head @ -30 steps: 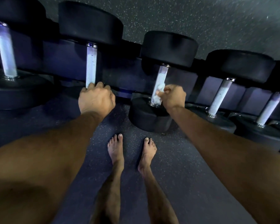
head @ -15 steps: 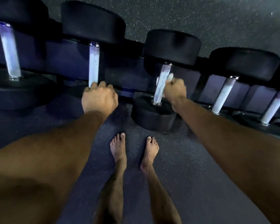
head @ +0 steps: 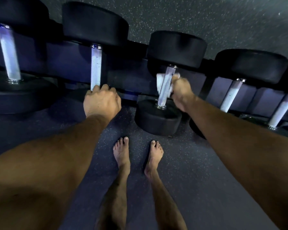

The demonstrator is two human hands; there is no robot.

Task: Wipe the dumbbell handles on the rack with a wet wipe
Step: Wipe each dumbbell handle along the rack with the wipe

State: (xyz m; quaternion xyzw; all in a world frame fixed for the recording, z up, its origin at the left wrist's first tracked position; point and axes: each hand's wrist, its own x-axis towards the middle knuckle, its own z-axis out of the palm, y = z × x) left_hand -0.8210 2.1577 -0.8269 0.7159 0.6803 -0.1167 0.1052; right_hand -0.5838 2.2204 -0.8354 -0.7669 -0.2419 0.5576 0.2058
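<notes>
A dark dumbbell rack (head: pixel 70 63) spans the far side of a speckled rubber floor (head: pixel 198 180), holding a row of black-headed dumbbells with knurled metal handles. No brand, weight marking or other writing can be read on any head or handle. A person's bare feet (head: pixel 122 156) stand on the floor near the rack. The left hand (head: pixel 101 102) is curled in a grip around the near end of the second dumbbell handle (head: pixel 96 70) from the left. The right hand (head: pixel 181 93) pinches a white wet wipe (head: pixel 160 83) wrapped around the third dumbbell handle (head: pixel 165 87), at about mid-length; the wipe shows on both sides of the bar, fingers closed on it.
</notes>
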